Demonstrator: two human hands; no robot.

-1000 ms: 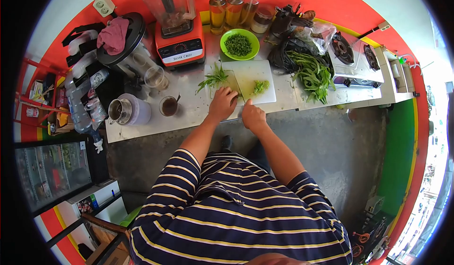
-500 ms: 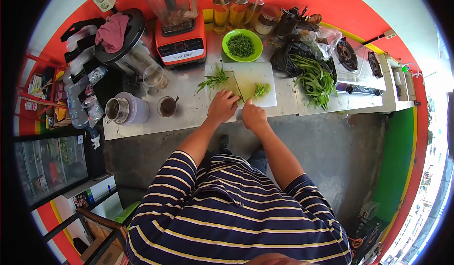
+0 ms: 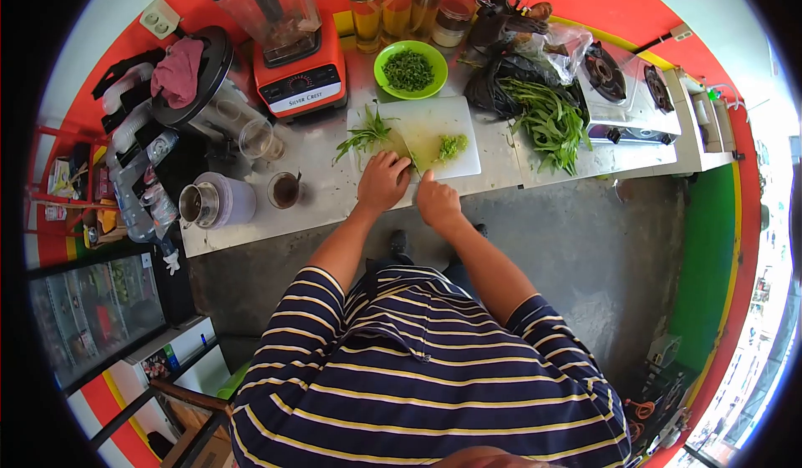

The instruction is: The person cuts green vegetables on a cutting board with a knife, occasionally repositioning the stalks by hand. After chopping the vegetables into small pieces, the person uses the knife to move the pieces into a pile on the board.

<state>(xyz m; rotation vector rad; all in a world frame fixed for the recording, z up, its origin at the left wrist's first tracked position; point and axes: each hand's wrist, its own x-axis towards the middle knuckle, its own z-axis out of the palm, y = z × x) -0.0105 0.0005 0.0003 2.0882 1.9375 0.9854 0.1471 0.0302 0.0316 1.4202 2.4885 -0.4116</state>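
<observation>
Head view: left hand (image 3: 384, 180) curled on greens (image 3: 365, 136), right hand (image 3: 439, 200) tight round knife (image 3: 408, 149), at board's edge (image 3: 462, 169)

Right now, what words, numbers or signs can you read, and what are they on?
"SILVER CREST": on the front of the red blender.
Too small or blurred to read: marks around its dial, packets at the far left, a white label on the fridge.

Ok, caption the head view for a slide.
Right hand on a knife, left hand beside it, greens on the board, green bowl behind.
</observation>
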